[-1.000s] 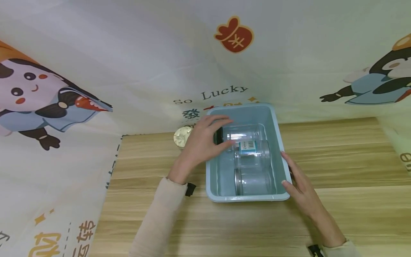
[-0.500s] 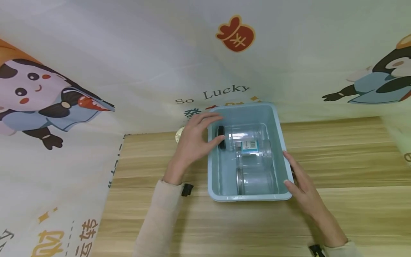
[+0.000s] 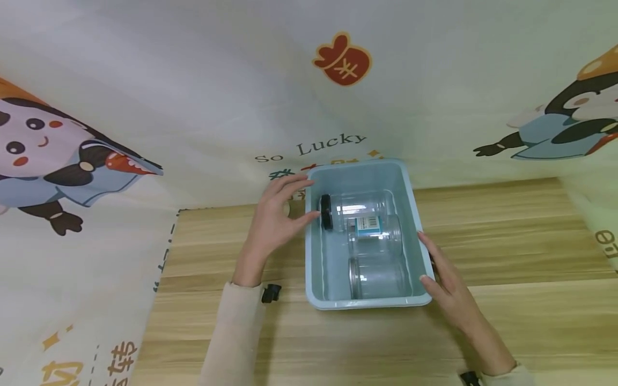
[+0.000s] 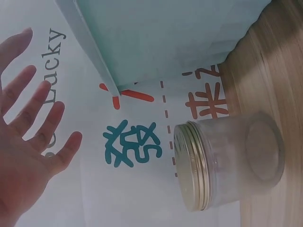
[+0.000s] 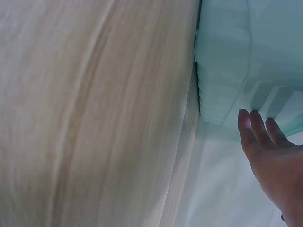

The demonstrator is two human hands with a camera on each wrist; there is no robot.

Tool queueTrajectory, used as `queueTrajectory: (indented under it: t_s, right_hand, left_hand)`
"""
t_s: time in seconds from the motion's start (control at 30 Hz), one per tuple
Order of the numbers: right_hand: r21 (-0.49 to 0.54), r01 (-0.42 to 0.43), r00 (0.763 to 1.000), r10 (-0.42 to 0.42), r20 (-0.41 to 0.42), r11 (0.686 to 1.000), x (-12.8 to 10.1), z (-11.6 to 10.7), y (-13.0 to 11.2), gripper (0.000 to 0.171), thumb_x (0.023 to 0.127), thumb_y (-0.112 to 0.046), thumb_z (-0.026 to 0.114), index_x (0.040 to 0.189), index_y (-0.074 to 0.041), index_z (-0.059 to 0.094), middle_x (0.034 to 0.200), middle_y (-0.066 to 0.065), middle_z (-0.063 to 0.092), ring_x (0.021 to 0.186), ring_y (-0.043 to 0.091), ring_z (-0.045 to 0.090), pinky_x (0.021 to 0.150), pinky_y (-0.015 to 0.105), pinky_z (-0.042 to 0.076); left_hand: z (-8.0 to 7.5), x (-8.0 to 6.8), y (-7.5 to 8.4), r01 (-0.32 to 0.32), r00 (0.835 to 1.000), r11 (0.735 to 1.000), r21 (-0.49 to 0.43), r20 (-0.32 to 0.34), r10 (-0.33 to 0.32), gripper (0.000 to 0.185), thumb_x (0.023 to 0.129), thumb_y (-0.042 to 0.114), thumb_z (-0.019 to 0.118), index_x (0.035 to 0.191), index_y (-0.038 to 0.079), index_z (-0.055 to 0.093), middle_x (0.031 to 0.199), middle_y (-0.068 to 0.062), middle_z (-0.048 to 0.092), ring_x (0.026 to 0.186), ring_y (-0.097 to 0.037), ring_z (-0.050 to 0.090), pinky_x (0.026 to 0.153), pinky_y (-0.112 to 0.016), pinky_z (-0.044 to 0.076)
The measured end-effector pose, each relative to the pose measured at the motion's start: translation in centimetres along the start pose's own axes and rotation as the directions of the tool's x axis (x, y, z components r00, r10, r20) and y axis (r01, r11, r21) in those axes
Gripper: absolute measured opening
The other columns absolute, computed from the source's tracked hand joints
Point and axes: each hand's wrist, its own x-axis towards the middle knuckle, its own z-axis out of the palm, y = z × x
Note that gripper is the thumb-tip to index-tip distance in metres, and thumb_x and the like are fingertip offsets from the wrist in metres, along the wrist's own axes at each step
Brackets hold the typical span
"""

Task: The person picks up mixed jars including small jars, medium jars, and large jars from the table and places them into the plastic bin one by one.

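A light blue plastic bin [image 3: 367,304] stands on the wooden table. Inside lie three clear jars: one with a black lid [image 3: 326,212] at the back, a labelled one [image 3: 374,229] in the middle, and one [image 3: 380,276] at the front. My left hand [image 3: 277,220] hovers open with spread fingers just left of the bin's rim and holds nothing. In the left wrist view, a clear jar with a gold lid [image 4: 227,161] lies beside the bin [image 4: 156,38], near that hand [image 4: 28,142]. My right hand [image 3: 439,276] lies with straight fingers [image 5: 258,127] against the bin's right wall [image 5: 227,71].
A printed cartoon cloth [image 3: 145,107] hangs behind and drapes over the table's left side. Bare wooden tabletop [image 3: 521,257] stretches to the right and in front of the bin. A small black clip [image 3: 271,292] sits at my left sleeve.
My left hand has let go of the black-lidded jar and drawn back leftwards out of the bin. The jar stays lying inside. The right hand has kept its place on the bin's side.
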Motion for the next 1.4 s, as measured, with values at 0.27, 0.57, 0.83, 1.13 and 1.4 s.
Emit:
queueTrajectory:
  t_s: [0.27, 0.57, 0.83, 1.13, 1.4]
  right_hand:
    - [-0.013, 0.009, 1.000, -0.009, -0.009, 1.000, 0.1, 0.0, 0.1, 0.071, 0.093, 0.000, 0.051, 0.158, -0.013, 0.025, 0.161, 0.010, 0.028, 0.145, 0.010, 0.027, 0.112, 0.017, 0.022]
    - [-0.015, 0.031, 0.999, -0.031, -0.016, 0.999, 0.0, 0.1, 0.0, 0.070, 0.093, -0.001, 0.052, 0.157, -0.010, 0.026, 0.161, 0.010, 0.029, 0.146, 0.011, 0.027, 0.113, 0.018, 0.022]
    - [-0.006, 0.019, 1.000, -0.019, -0.017, 1.000, 0.1, 0.1, 0.0, 0.072, 0.091, 0.002, 0.051, 0.158, -0.011, 0.026, 0.161, 0.010, 0.029, 0.145, 0.010, 0.028, 0.111, 0.017, 0.024]
    - [-0.012, 0.006, 1.000, -0.006, -0.010, 1.000, -0.1, 0.0, 0.3, 0.073, 0.091, 0.001, 0.052, 0.158, -0.012, 0.025, 0.160, 0.011, 0.029, 0.143, 0.008, 0.030, 0.109, 0.015, 0.026]
    - [-0.018, -0.003, 1.000, 0.003, -0.003, 1.000, 0.0, -0.1, 0.2, 0.074, 0.091, 0.002, 0.053, 0.158, -0.013, 0.026, 0.160, 0.010, 0.029, 0.144, 0.009, 0.029, 0.110, 0.016, 0.025]
  left_hand:
    - [0.0, -0.3, -0.7, 0.020, 1.000, 1.000, -0.012, -0.022, -0.020, 0.058, 0.075, 0.017, 0.088, 0.127, 0.009, 0.066, 0.137, -0.009, 0.057, 0.129, -0.024, 0.048, 0.108, -0.042, 0.038]
    - [0.2, -1.7, -1.9, 0.113, 0.993, 0.993, -0.029, -0.037, -0.114, 0.058, 0.079, 0.013, 0.084, 0.132, 0.008, 0.062, 0.137, -0.010, 0.057, 0.130, -0.025, 0.048, 0.110, -0.045, 0.036]
    - [-0.1, -2.8, -2.6, 0.202, 0.977, 0.977, -0.068, -0.049, -0.205, 0.063, 0.081, 0.017, 0.081, 0.139, 0.016, 0.057, 0.142, -0.003, 0.054, 0.134, -0.023, 0.044, 0.110, -0.049, 0.035]
    - [0.0, -3.4, -3.6, 0.219, 0.970, 0.975, -0.036, -0.100, -0.222, 0.072, 0.077, 0.015, 0.085, 0.142, 0.013, 0.054, 0.142, -0.007, 0.054, 0.132, -0.027, 0.045, 0.109, -0.052, 0.035]
    - [0.0, -4.2, -4.9, 0.213, 0.963, 0.975, -0.071, -0.155, -0.222, 0.082, 0.072, 0.019, 0.090, 0.143, 0.008, 0.050, 0.144, -0.016, 0.048, 0.135, -0.031, 0.042, 0.110, -0.054, 0.033]
